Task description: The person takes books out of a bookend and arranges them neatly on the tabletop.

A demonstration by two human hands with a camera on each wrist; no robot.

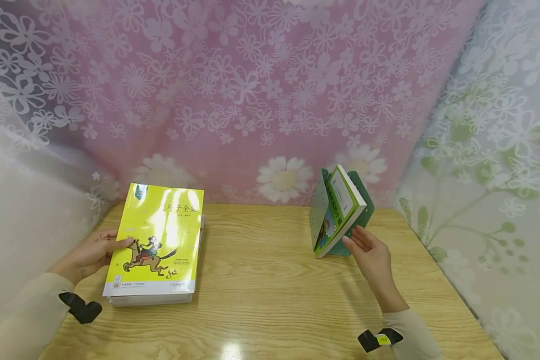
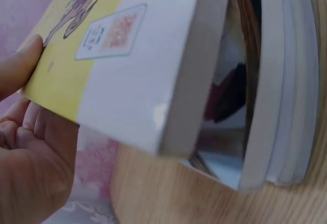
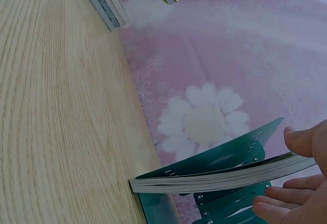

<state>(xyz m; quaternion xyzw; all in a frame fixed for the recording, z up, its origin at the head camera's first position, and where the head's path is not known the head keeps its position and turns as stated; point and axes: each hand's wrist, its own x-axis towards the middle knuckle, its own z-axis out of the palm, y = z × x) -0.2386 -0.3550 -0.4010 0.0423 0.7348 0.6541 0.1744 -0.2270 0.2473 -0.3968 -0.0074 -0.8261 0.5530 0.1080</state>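
My left hand (image 1: pixel 96 252) grips a yellow book (image 1: pixel 159 235) by its left edge, thumb on the cover and fingers underneath. The cover shows a figure riding a horse. In the left wrist view this book is tilted up, with a gap between it and the stack of books (image 2: pixel 281 91) below. My right hand (image 1: pixel 371 255) is at the near edge of a green-covered book (image 1: pixel 337 212), which leans inside a green metal bookend (image 1: pixel 364 187). In the right wrist view the thumb and loosely straight fingers lie on either side of that book, with space below it.
The wooden table (image 1: pixel 261 280) spans the front, with bare wood between the stack and the bookend. A pink floral curtain (image 1: pixel 234 100) hangs along the back edge. Pale floral cloth (image 1: pixel 499 175) closes the right side, and white cloth (image 1: pixel 36 185) the left.
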